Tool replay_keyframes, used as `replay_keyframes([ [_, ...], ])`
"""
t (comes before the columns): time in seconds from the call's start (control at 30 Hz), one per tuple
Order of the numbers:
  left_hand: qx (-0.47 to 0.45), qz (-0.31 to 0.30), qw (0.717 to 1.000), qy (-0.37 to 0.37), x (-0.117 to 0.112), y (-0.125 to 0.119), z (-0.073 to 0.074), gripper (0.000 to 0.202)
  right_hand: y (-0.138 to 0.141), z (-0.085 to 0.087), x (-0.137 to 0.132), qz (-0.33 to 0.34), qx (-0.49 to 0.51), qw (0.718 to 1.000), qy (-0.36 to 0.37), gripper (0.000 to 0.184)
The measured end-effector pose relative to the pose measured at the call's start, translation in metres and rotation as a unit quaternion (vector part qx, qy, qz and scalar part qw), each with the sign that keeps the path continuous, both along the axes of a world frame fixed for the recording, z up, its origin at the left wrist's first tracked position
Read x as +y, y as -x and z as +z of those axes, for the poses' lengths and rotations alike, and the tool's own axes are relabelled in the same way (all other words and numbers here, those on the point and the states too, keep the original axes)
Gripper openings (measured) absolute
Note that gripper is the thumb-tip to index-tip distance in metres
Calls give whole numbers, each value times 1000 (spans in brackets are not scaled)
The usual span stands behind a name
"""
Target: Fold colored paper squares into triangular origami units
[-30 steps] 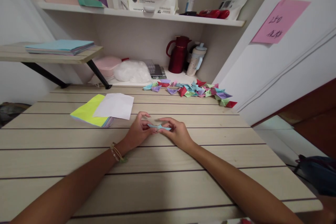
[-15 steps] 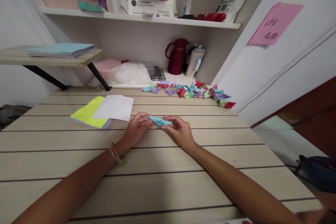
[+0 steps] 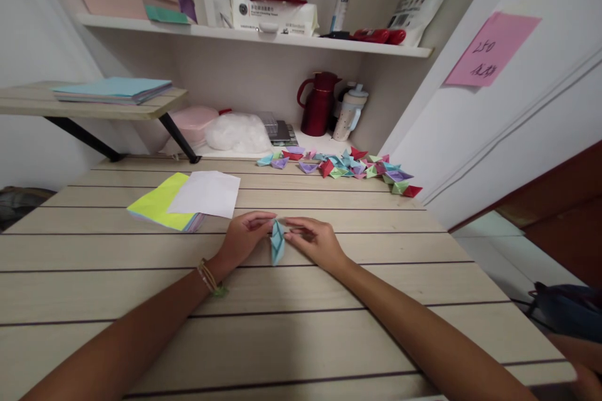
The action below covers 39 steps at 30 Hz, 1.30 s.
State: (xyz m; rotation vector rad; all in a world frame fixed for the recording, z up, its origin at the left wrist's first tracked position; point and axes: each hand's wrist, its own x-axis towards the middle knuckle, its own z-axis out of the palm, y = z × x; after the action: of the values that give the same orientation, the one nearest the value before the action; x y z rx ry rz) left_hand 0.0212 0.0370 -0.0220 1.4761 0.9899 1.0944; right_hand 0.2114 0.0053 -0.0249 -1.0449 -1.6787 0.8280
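A folded light-blue paper piece (image 3: 277, 242) stands lengthwise between my two hands on the wooden slatted table (image 3: 282, 326). My left hand (image 3: 244, 239) pinches its upper left side with closed fingers. My right hand (image 3: 314, 241) pinches its upper right side the same way. A bracelet circles my left wrist. A stack of coloured paper sheets (image 3: 162, 203), yellow showing, lies to the left with a white sheet (image 3: 205, 193) on top.
A row of several folded paper pieces (image 3: 348, 168) in many colours lies at the table's far edge. Behind stand a red jug (image 3: 321, 103), a pale bottle (image 3: 350, 113), a pink box (image 3: 192, 120) and a plastic bag (image 3: 236, 131). Shelves hang above; a white wall with a pink note (image 3: 491, 50) rises right.
The blue piece lay flat and sideways between my fingertips; now it is turned so it points toward me, its lower tip on the table. Both hands stayed in place.
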Motion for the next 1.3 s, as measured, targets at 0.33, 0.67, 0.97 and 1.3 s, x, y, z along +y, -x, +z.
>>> replay_keyframes([
  [0.33, 74, 56, 990, -110, -5, -3, -3, 16, 15, 6, -9, -38, -80, 994, 67, 43],
  [0.67, 80, 51, 990, -104, -3, -6, 0, 20, 29, 18, -16, -77, -186, 978, 51, 32],
  [0.97, 8, 17, 994, -110, -3, -7, 2, 28, 26, 8, -10, -79, -152, 979, 110, 15],
  [1.3, 62, 57, 992, -98, -3, -9, 3, 19, 36, 17, -21, -49, -251, 967, 12, 25],
])
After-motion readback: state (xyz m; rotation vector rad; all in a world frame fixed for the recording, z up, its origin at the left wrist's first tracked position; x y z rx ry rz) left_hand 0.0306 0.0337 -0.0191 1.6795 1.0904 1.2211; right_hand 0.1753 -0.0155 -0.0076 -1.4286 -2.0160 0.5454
